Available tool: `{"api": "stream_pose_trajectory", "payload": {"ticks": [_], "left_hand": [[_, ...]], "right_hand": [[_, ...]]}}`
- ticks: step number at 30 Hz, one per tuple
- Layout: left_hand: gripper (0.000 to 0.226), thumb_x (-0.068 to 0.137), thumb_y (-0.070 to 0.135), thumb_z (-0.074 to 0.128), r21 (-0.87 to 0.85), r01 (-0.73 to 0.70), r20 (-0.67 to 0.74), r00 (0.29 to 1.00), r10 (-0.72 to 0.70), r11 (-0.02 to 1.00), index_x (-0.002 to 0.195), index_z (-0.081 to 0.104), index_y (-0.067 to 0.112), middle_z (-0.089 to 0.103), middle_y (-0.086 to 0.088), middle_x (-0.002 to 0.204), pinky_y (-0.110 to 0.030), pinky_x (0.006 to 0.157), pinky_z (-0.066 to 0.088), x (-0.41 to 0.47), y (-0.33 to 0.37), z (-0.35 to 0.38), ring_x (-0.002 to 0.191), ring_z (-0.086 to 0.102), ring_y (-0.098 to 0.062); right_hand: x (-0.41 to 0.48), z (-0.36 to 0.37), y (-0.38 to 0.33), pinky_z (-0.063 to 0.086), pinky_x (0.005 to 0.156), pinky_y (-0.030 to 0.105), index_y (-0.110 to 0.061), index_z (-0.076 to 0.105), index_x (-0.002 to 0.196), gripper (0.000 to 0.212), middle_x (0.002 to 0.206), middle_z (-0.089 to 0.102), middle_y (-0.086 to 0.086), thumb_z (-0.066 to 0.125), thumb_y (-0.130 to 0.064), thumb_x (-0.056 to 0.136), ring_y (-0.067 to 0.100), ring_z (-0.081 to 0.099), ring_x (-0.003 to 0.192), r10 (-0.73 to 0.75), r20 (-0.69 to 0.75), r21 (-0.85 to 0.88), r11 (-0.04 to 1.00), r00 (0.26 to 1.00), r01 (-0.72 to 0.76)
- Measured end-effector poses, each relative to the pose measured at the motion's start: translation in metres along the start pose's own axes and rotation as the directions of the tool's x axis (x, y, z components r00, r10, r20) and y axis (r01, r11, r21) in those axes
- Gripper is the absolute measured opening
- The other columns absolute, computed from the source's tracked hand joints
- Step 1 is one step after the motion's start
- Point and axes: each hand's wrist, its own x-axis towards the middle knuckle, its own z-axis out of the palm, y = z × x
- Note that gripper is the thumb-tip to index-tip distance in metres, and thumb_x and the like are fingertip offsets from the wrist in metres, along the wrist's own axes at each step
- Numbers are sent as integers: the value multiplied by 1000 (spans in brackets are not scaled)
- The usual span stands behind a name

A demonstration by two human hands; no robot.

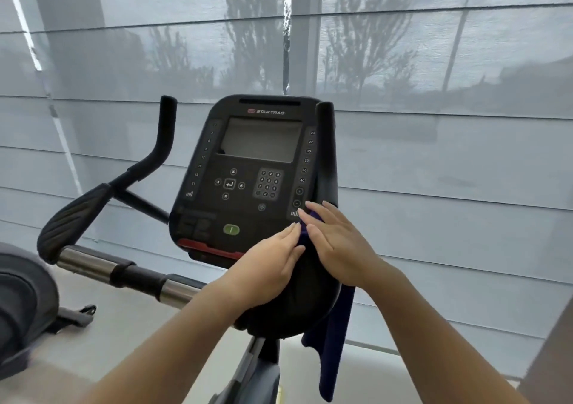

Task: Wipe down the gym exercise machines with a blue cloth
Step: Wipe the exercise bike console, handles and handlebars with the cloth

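An exercise bike's black console (pixel 248 168) with a grey screen, keypad and green button faces me at the centre. A dark blue cloth (pixel 333 351) lies over the console's lower right corner and hangs down below it. My right hand (pixel 338 242) lies on the cloth with fingers straight, pressing it against the console's right edge. My left hand (pixel 273 257) rests beside it, its straight fingertips touching the cloth's upper fold. Most of the cloth under the hands is hidden.
Black handlebars (pixel 164 130) rise left of the console, with a padded elbow rest (pixel 74 217) and a chrome bar (pixel 90 264) below. A second upright grip (pixel 325 152) stands behind the console's right side. Window blinds (pixel 434 155) fill the background. Another machine's grey housing (pixel 24 298) sits at left.
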Motion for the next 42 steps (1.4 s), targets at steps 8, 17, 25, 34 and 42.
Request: {"api": "stream_pose_trajectory", "payload": {"ticks": [8, 17, 25, 34, 42], "left_hand": [[22, 89, 14, 56, -31, 40, -327, 944, -48, 999, 110, 63, 14, 65, 1, 110, -19, 93, 40, -4, 10, -1, 104, 57, -12], [16, 90, 9, 52, 193, 149, -436, 899, -51, 970, 98, 63, 15, 65, 4, 102, -39, 80, 51, -21, 61, 3, 94, 61, -16], [17, 84, 21, 53, 383, 322, -428, 893, -143, 866, 97, 63, 19, 64, 8, 100, -30, 79, 51, -45, 111, 36, 92, 58, -12], [60, 96, 40, 13, 356, 671, -458, 732, -505, 650, 147, 2, 11, 4, -4, 157, -29, 116, 3, 0, 84, 70, 144, 0, -13], [64, 93, 41, 9, 509, 641, -475, 766, -433, 575, 146, 6, 6, 16, -10, 155, -29, 115, 6, -11, 91, 78, 141, 14, -20]], "right_hand": [[-18, 0, 8, 7, 101, 1, -18, 49, 132, 37, 138, 47, -5, 40, -15, 97, 5, 29, 128, -174, -160, 139, 970, 972, 197], [-34, -12, 38, 25, 111, 28, -25, 59, 124, 33, 136, 51, -9, 52, -17, 92, 13, 36, 132, -398, -190, 245, 866, 897, 436], [-1, -18, 54, 18, 112, 49, -21, 39, 140, 42, 150, 31, -3, 33, -27, 98, 19, 14, 142, -666, 1, 104, 742, 746, 662], [-18, 10, 73, 17, 116, 44, -11, 31, 143, 49, 149, 32, 6, 30, -28, 97, 23, 19, 141, -683, -133, 98, 712, 718, 695], [-28, 15, 65, 20, 115, 44, -3, 34, 140, 47, 145, 37, 12, 42, -11, 94, 28, 25, 138, -611, -191, 151, 755, 768, 638]]}}
